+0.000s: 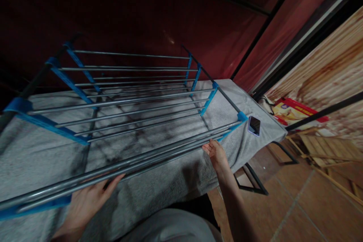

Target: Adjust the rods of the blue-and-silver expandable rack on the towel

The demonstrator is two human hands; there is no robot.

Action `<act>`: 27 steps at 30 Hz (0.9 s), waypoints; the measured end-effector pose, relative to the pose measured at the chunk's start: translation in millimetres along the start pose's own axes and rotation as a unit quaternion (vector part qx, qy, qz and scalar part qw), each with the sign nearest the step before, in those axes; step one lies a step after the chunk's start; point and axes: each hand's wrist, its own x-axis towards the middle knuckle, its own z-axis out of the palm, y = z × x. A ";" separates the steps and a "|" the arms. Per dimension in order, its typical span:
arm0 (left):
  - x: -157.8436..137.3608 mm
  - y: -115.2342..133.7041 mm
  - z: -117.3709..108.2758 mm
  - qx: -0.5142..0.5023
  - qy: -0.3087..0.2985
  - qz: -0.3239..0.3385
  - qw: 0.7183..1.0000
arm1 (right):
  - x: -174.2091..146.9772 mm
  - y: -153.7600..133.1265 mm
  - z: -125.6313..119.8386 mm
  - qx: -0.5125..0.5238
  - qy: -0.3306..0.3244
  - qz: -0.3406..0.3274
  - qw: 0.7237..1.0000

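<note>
A shoe rack (123,100) of grey metal tubes and blue plastic brackets lies in front of me with several tiers, its dark poles running away from me along both ends. My left hand (90,199) is at the nearest tier, left of centre. Its fingers pass behind the metal tubes and are mostly hidden, while the thumb lies along the lowest tube. Close to the right end of that same tier, my right hand (214,152) has its fingertips curled against the lower tube. The nearest blue bracket (51,207) on the left sits beside my left wrist.
The rack rests on a surface covered with grey cloth (181,176). A phone (254,126) lies right of the rack. Beyond are a red and yellow package (297,111), black metal legs (255,181), wooden slats (330,145) and a tiled floor (300,200). Dark red sheeting (136,15) hangs behind.
</note>
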 end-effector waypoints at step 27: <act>31.8 20.4 -23.3 -0.205 -0.005 -0.132 0.970 | 14.5 4.7 -15.0 -0.018 -0.005 -0.031 0.999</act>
